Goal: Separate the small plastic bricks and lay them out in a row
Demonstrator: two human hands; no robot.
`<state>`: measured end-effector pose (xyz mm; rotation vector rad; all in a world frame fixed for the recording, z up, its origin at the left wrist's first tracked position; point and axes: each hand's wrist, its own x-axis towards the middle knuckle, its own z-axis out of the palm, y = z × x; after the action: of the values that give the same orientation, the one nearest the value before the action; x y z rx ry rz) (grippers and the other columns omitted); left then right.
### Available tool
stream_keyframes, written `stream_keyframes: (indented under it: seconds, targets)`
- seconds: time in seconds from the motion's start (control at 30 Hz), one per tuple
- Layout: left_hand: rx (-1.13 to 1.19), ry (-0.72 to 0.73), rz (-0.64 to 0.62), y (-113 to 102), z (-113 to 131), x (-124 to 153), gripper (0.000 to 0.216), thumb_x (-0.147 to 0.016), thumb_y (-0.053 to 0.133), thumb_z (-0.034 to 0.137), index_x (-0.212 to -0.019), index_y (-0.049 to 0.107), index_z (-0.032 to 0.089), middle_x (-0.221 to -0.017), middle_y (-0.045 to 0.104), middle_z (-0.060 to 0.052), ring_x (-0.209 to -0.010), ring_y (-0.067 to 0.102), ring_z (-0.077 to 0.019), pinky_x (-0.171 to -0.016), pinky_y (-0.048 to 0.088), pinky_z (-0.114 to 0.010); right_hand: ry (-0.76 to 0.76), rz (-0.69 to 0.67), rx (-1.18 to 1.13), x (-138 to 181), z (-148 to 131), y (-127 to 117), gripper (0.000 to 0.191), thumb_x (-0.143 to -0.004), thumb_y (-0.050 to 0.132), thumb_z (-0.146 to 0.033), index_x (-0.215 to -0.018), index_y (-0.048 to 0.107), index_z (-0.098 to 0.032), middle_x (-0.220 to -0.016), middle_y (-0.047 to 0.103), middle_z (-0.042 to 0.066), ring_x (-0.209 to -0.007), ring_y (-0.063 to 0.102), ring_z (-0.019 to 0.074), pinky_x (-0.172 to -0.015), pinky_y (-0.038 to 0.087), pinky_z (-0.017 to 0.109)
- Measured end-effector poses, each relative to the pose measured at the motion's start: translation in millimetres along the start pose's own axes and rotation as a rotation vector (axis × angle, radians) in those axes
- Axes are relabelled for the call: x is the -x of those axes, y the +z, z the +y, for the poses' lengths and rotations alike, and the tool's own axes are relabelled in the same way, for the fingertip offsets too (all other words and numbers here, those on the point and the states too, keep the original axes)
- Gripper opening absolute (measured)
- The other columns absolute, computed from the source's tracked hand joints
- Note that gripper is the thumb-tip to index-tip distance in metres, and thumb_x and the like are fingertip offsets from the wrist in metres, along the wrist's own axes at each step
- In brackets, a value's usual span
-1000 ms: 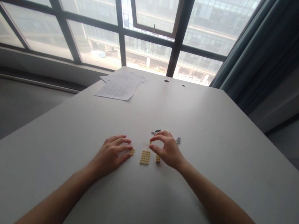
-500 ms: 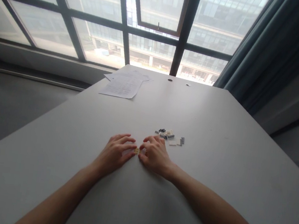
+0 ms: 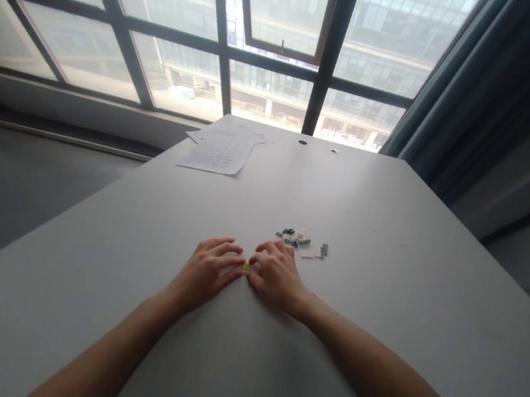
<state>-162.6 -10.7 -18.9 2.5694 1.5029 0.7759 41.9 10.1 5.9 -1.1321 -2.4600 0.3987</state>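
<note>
Between my two hands, low on the table, is a small yellow building-brick piece (image 3: pixel 245 267). My left hand (image 3: pixel 208 270) pinches its left end between thumb and index finger, the other fingers loosely curled. From the other side my right hand (image 3: pixel 277 276) grips the right end with thumb and fingertips. Fingers cover most of the piece, so its full shape is hidden. Just beyond my right hand lies a loose pile of white, grey and black building bricks (image 3: pixel 299 237), with flat white pieces (image 3: pixel 307 253) and a grey brick (image 3: pixel 324 250) beside it.
Printed paper sheets (image 3: pixel 217 154) lie at the far left of the white table (image 3: pixel 379 290). Two round cable holes, one a dark hole (image 3: pixel 303 142), are near the far edge. Behind stand large windows (image 3: pixel 269 89), with a grey-blue curtain (image 3: pixel 462 87) at the right.
The yellow piece has come together: a light gap between its parts at the fingertips has closed. Both hands stay nearly in place; the whole view shifts slightly.
</note>
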Motion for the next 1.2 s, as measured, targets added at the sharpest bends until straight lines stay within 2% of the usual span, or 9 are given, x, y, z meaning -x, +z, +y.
stream_keyframes:
  seconds: [0.47, 0.67, 1.0, 1.2]
  targets:
    - [-0.017, 0.007, -0.025, 1, -2, 0, 0.024, -0.087, 0.056, 0.043, -0.100, 0.070, 0.028, -0.112, 0.068, -0.004, -0.118, 0.053, -0.0257, -0.101, 0.038, -0.043, -0.001, 0.002, -0.015, 1, -1, 1, 0.017, -0.079, 0.066, -0.028, -0.093, 0.070, -0.020, -0.109, 0.063, 0.007, -0.107, 0.048, 0.0248, -0.093, 0.029, 0.042]
    - [-0.027, 0.010, -0.038, -1, -2, 0, 0.026, -0.087, 0.056, 0.043, -0.102, 0.069, 0.028, -0.114, 0.067, -0.004, -0.119, 0.052, -0.0259, -0.100, 0.038, -0.043, 0.044, 0.094, -0.046, -1, 3, -14, 0.025, -0.079, 0.068, -0.033, -0.101, 0.068, -0.020, -0.112, 0.063, 0.007, -0.109, 0.047, 0.0250, -0.095, 0.029, 0.042]
    - [-0.020, 0.022, -0.048, 0, -3, -1, 0.024, -0.087, 0.055, 0.042, -0.100, 0.070, 0.028, -0.113, 0.068, -0.004, -0.117, 0.053, -0.0258, -0.099, 0.039, -0.043, 0.165, 0.243, -0.005, 23, 48, -44, 0.014, -0.079, 0.068, -0.026, -0.092, 0.068, -0.023, -0.110, 0.064, 0.005, -0.108, 0.050, 0.0240, -0.093, 0.031, 0.041]
    - [-0.020, 0.017, -0.062, 0, -4, -1, 0.026, -0.087, 0.055, 0.044, -0.101, 0.070, 0.028, -0.115, 0.067, -0.004, -0.118, 0.052, -0.0267, -0.099, 0.038, -0.044, 0.193, 0.231, 0.012, 47, 63, -49, 0.012, -0.079, 0.067, -0.026, -0.091, 0.068, -0.024, -0.108, 0.065, 0.004, -0.106, 0.052, 0.0234, -0.095, 0.030, 0.042]
